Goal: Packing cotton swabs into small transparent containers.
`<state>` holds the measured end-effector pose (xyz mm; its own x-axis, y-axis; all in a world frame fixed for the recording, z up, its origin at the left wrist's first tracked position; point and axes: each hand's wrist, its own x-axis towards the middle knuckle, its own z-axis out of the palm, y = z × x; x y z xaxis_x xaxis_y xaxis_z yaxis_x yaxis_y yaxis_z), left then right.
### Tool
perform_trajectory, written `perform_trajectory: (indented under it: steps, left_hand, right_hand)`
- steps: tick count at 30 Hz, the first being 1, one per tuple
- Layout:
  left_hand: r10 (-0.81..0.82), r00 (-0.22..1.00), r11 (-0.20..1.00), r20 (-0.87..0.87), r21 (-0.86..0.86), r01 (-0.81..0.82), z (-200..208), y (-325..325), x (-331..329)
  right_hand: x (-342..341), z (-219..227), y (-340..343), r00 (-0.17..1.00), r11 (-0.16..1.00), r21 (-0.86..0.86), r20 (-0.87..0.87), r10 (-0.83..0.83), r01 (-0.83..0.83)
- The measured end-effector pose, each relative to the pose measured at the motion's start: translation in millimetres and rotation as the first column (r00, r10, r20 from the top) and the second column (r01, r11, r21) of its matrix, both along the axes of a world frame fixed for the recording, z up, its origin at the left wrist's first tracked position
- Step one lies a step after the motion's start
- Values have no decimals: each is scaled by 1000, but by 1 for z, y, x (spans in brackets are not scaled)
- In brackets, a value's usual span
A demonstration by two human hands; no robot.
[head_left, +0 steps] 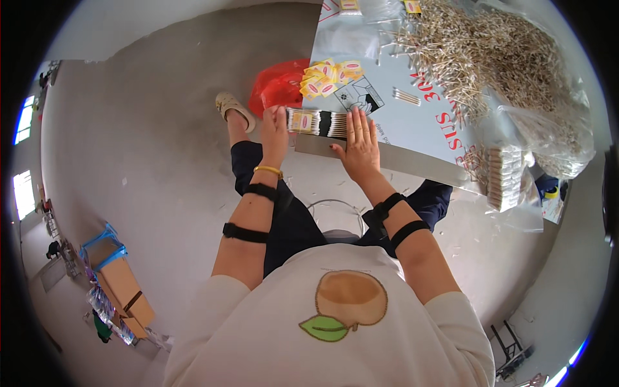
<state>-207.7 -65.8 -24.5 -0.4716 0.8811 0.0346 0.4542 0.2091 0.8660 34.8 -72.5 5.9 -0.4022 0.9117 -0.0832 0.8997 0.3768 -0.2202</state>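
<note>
At the near left corner of the table (412,132) lies a clear plastic packet (304,120) of cotton swabs with a yellow label card inside. My left hand (275,132) has its fingers closed at the packet's left end. To the packet's right, past a black strip, is a flat row of cotton swabs (338,125). My right hand (361,145) lies flat over the right end of that row, fingers stretched out and thumb apart. It covers part of the swabs. Just beyond is a heap of yellow label cards (322,80).
A large pile of loose cotton swabs (496,48) covers the far right of the table. Several swabs (407,97) lie apart in a small group. A stack of swab bundles (504,177) stands at the right edge. A red plastic bag (276,85) hangs at the table's left side.
</note>
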Motion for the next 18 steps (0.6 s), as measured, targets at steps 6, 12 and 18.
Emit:
perform_trajectory:
  steps: [6,12,18]
  left_hand:
    - [-32,999,976,-32,-217,25,-6,17,7]
    - [91,815,978,572,-206,35,-31,20,0]
    - [116,739,976,663,-215,40,-28,22,4]
  right_hand:
    - [-19,2,0,999,1000,-4,36,-14,14]
    - [-32,-1,0,1000,1000,14,-14,-20,20]
    - [-54,1,-1,994,999,-10,-102,-34,33]
